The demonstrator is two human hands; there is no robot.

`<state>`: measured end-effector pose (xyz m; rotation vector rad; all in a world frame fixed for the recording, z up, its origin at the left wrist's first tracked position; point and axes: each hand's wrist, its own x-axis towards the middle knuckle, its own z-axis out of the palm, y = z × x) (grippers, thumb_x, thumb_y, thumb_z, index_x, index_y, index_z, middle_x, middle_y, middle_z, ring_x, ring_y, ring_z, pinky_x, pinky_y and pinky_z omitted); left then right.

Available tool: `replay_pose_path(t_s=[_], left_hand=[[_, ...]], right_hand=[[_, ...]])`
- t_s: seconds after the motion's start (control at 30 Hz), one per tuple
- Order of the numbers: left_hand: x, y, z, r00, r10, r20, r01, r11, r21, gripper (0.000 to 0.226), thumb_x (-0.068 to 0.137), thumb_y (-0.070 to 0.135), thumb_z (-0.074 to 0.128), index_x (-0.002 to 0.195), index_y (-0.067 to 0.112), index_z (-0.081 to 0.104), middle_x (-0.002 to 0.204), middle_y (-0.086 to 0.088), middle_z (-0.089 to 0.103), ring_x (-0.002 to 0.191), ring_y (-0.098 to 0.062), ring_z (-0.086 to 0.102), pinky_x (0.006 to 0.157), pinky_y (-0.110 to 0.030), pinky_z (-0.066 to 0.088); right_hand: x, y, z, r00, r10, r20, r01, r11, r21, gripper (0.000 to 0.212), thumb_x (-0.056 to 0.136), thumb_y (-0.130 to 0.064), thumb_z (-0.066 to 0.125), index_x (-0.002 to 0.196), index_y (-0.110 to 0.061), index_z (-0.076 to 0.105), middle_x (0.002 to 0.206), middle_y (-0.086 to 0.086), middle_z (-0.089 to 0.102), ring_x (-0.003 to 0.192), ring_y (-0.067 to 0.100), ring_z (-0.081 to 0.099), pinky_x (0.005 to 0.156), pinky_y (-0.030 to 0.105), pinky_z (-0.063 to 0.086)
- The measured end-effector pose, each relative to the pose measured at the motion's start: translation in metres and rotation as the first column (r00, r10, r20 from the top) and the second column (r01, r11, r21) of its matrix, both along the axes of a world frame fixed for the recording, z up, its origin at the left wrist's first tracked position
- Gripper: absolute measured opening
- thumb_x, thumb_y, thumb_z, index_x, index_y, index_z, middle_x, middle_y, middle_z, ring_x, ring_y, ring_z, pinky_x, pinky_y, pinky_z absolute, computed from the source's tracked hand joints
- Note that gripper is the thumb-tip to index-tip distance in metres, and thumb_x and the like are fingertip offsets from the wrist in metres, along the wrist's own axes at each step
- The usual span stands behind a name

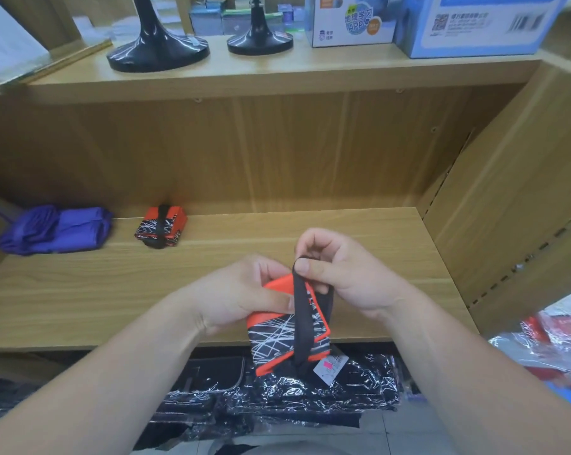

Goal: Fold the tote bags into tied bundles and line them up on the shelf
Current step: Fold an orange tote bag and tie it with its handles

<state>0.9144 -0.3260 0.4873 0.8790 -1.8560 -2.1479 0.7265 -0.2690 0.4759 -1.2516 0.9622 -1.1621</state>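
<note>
- Head view: the left hand [244, 298] grips a folded orange-and-black fabric tote bag with white scribbled lines [277, 343]. The thumb lies across its front and the fingers curl behind it.
- The right hand [353, 277] pinches a loop of the bag's flat black strap [302, 318] between thumb and forefinger. The strap is pulled taut up over the fold.
- The bag is held in the air at the front edge of the light wooden lower shelf [211, 267]. A small white and pink tag [330, 367] hangs at its lower corner.
- Far back on the left of that shelf sits an orange-and-black bundle tied round with a black strap [161, 229]. A loosely folded purple fabric bag [54, 229] lies just beside it, further left.
- Two glossy black stand bases [157, 50] and blue-and-white cardboard boxes [468, 24] stand on the upper shelf.
- Black packs in clear plastic wrap [277, 408] lie below the shelf.
</note>
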Motion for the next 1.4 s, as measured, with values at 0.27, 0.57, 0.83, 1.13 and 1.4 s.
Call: replay_pose_path(t_s=[0.27,0.57,0.83,1.13,1.4], left_hand=[[-0.002,0.004,-0.008,0.940,0.340,0.010,-0.340,0.939,0.048,0.036,0.067,0.014,0.080,0.100,0.004,0.071,0.094,-0.019,0.073,0.082,-0.028,0.069,0.078,-0.035,0.057],[0.013,-0.020,-0.030,0.539,0.841,0.047,-0.840,0.541,-0.040,0.026,0.086,0.008,0.076,0.110,0.004,0.067,0.096,-0.013,0.076,0.082,-0.027,0.071,0.087,-0.046,0.056],[0.003,-0.026,-0.023,0.386,0.921,-0.050,-0.919,0.379,-0.103,0.009,0.085,0.009,0.076,0.093,0.009,0.070,0.074,-0.001,0.070,0.061,-0.013,0.063,0.068,-0.029,0.049],[-0.003,-0.018,0.007,0.273,0.953,-0.129,-0.889,0.301,0.344,0.029,0.087,0.003,0.073,0.114,0.004,0.063,0.094,-0.011,0.075,0.072,-0.018,0.073,0.068,-0.035,0.060],[-0.006,0.012,0.010,0.544,0.821,-0.173,-0.815,0.566,0.128,0.011,0.087,-0.002,0.067,0.096,0.003,0.071,0.086,-0.012,0.076,0.073,-0.022,0.071,0.072,-0.036,0.059]], right_hand=[[0.002,-0.006,-0.013,0.979,-0.177,0.096,0.163,0.977,0.135,0.018,0.087,-0.025,0.075,0.074,-0.023,0.062,0.068,0.009,0.053,0.062,0.020,0.045,0.055,0.023,0.037],[-0.026,0.006,-0.004,0.959,-0.158,0.234,0.130,0.983,0.131,0.017,0.095,-0.019,0.063,0.079,-0.016,0.066,0.052,-0.003,0.042,0.051,0.013,0.044,0.068,0.028,0.048],[-0.012,0.028,0.015,0.975,0.173,0.136,-0.183,0.981,0.063,0.024,0.086,-0.032,0.075,0.080,-0.015,0.060,0.064,0.006,0.068,0.045,0.015,0.057,0.054,0.028,0.047],[0.001,0.037,0.006,0.586,0.275,-0.762,-0.110,0.959,0.261,0.051,0.090,-0.078,0.025,0.099,-0.030,0.039,0.096,-0.004,0.069,0.084,0.012,0.070,0.083,0.043,0.053],[-0.009,0.015,-0.007,0.955,-0.149,-0.258,0.175,0.981,0.081,0.062,0.088,-0.079,0.025,0.101,-0.023,0.048,0.129,0.005,0.067,0.123,0.016,0.060,0.104,0.039,0.045]])
